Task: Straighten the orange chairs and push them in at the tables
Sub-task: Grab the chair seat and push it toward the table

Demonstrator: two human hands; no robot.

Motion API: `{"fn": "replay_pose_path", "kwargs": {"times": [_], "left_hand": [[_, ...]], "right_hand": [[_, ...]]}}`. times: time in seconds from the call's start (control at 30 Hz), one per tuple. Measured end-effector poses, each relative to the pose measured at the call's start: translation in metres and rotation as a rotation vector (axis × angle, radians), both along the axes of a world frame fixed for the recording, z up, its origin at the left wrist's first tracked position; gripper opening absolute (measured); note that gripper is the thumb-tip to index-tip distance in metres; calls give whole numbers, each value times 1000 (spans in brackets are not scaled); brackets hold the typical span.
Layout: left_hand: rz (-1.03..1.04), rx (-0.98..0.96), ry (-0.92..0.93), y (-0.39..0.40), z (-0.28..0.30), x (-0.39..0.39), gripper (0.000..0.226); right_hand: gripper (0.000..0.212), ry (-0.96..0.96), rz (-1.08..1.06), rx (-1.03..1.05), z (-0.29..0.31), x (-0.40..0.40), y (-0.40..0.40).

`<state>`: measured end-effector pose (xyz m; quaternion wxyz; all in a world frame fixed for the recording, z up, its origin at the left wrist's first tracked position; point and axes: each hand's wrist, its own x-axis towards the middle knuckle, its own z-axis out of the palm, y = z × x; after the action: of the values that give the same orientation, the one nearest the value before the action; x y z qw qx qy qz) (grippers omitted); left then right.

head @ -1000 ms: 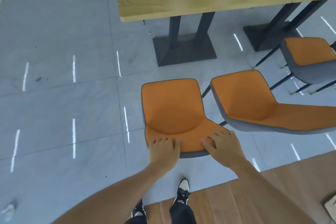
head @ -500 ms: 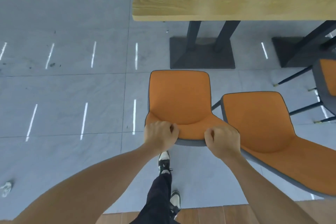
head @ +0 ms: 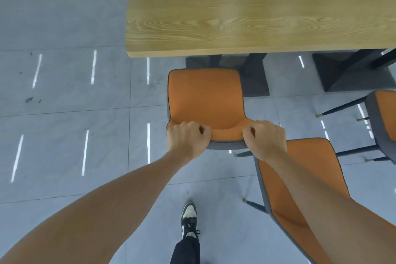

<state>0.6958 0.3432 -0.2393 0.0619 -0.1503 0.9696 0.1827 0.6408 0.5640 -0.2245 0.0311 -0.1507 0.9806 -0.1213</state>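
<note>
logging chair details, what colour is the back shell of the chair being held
Grey shell behind the orange seat, seen in the head view.

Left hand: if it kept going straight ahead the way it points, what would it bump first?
Probably the table. The left hand grips the chair back and points toward the table's edge; depth is unclear.

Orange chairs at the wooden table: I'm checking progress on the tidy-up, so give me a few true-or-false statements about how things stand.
1. Both hands, left and right, grip the backrest of the middle orange padded chair. True.
2. That chair's seat is fully under the light wooden table. False: the whole seat shows.
3. A second orange chair stands to its right. True.
4. The floor is carpet. False: grey tiles.
</note>
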Motion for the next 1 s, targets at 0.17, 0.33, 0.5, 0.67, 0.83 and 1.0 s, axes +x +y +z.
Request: {"fn": "replay_pose_path", "kwargs": {"times": [0.17,0.33,0.5,0.67,0.83,1.0], "left_hand": [[-13,-3,106,-12,-2,-24,46],[-44,-16,51,-13,-3,-14,46],[-33,17,-122,-9,7,-12,47],[-118,-137,-91,31,20,7,41],[-165,-176,-157,118,40,42,66],[-312,113,-164,240,52,92,53]], "right_hand": [[37,21,1,-33,-7,-26,-8],[37,-65,56,-29,-8,-16,-5],[48,-182,97,-27,10,-7,2],[46,-248,89,-108,29,40,47],[53,-447,-1,-2,48,81,125],[52,-461,2,72,50,132,249]]}}
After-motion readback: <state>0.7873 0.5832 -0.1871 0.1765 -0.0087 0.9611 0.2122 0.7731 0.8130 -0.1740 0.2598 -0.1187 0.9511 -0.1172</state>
